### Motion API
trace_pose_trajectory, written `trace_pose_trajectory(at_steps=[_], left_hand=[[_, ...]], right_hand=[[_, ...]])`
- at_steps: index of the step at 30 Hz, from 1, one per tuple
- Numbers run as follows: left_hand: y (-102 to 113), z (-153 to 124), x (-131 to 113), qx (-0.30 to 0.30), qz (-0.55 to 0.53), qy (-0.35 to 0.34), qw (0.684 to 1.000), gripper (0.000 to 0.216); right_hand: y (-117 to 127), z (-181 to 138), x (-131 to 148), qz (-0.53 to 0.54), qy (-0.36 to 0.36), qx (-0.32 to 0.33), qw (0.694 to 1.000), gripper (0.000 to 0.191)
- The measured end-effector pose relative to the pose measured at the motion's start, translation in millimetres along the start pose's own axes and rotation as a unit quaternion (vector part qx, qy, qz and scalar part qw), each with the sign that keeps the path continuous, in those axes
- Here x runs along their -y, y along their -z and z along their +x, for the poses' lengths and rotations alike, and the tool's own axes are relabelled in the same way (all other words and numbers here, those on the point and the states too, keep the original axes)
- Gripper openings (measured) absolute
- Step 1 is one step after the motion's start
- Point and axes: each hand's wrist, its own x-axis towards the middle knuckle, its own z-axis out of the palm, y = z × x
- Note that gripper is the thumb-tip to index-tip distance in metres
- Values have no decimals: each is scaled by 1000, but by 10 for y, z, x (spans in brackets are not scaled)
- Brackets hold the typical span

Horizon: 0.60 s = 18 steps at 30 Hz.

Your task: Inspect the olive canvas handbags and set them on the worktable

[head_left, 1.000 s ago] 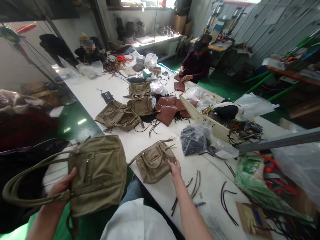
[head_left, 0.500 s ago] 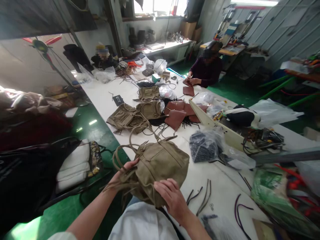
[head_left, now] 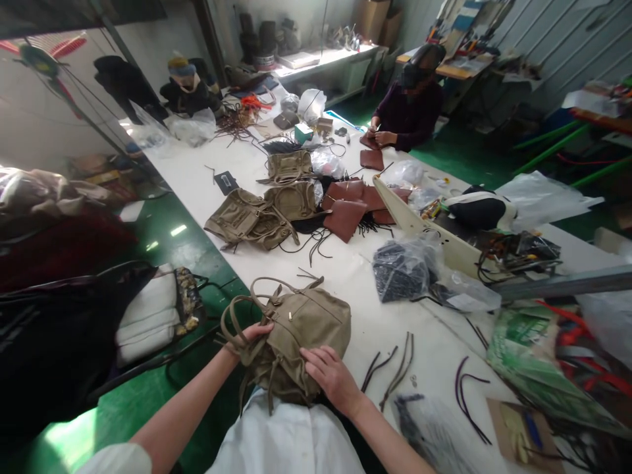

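Observation:
An olive-green handbag (head_left: 301, 326) lies at the near edge of the long white table (head_left: 207, 197), partly over my lap. My left hand (head_left: 251, 339) grips its left side, just under the looped handles (head_left: 241, 309). Resting on the bag's near right corner, my right hand (head_left: 330, 374) has its fingers curled over the fabric. Loose dark leather cords (head_left: 395, 372) lie on the table just right of the bag.
More olive bags (head_left: 257, 220) and brown leather pieces (head_left: 348, 210) sit mid-table. A clear bag of dark parts (head_left: 402, 270), a cream bar (head_left: 419, 230) and tools lie to the right. Another person (head_left: 409, 105) works at the far end. A black bag (head_left: 54, 336) stands left on the green floor.
The bag was held out to my left, then brought onto the table edge in front of me. It has now settled lower, and both hands hold it.

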Motion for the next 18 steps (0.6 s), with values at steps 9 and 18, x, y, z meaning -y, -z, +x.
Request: trace_pose_trajectory(at_steps=[9,18], left_hand=[[61,-60,57,2,36,-52,998,51],[-142,-169,-143,15,196,-77,978,35]], right_hand=[[-95,-584,-391,362,-604,-107,702,71],[110,230,-394,562,-532,-381,506,78]])
